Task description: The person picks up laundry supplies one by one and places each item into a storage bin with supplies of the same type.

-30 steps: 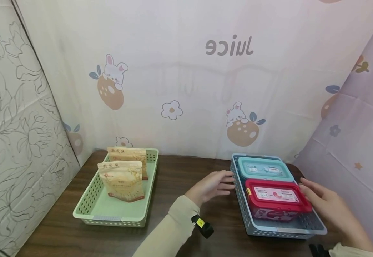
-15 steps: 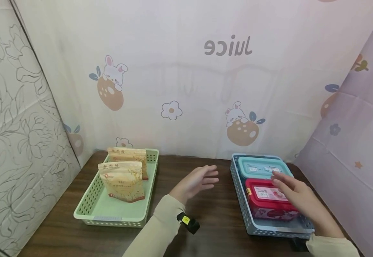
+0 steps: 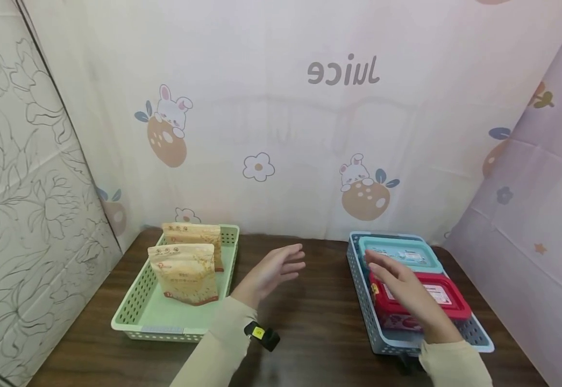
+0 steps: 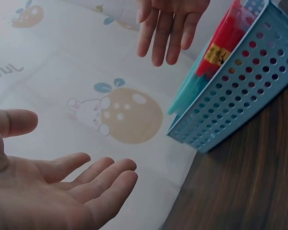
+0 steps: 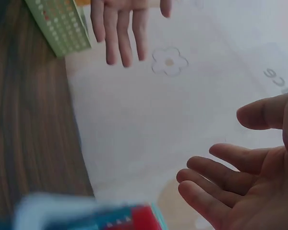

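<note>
My left hand hovers over the table between two baskets, fingers relaxed and holding nothing. Over the blue basket, my right hand hangs in the air with loosely extended fingers, and nothing is in it. That basket contains a red lidded box in front and a teal lidded box behind. The right hand hides part of the red box in the head view. In the left wrist view, both palms face each other across a gap, with the blue basket's perforated side to the right.
A green basket at the left holds two upright yellow pouches, the front pouch and the rear pouch. The dark wooden table ends at a printed curtain behind. More curtain hangs at both sides.
My left hand has drawn away from the blue basket's side toward the left. My right hand has left the red box's right side and moved left above the basket. The boxes have stayed put.
</note>
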Available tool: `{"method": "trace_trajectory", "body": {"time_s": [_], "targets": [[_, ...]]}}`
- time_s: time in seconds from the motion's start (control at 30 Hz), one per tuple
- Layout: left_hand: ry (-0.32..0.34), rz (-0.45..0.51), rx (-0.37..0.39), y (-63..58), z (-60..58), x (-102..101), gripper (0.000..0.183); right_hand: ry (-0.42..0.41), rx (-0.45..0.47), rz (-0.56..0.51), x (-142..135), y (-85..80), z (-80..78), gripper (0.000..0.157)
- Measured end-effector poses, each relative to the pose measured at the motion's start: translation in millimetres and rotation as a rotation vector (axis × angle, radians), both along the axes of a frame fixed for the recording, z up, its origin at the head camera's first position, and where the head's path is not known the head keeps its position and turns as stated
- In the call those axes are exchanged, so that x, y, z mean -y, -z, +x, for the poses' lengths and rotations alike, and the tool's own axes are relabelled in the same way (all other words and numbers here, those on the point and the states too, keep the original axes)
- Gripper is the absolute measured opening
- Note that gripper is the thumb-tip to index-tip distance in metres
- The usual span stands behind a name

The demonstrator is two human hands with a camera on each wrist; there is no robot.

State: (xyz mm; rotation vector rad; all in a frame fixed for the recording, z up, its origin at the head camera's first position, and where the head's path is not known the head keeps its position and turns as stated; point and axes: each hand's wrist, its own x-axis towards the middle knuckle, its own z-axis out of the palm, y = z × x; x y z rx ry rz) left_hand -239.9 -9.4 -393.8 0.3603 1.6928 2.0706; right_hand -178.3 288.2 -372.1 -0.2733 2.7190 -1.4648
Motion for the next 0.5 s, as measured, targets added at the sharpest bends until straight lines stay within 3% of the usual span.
{"method": "trace_trajectory", "body": {"time_s": [0.3, 0.5], "targets": [[-0.02, -0.013, -0.022, -1.0, 0.2, 19.2, 0.057, -0.041, 0.05, -0.156, 35.4, 9.6, -13.9, 0.058], [-0.033, -0.046, -0.056, 1.8, -2.9, 25.6, 0.057, -0.034, 0.055, -0.17, 53.2, 20.5, -24.3, 0.055]]}}
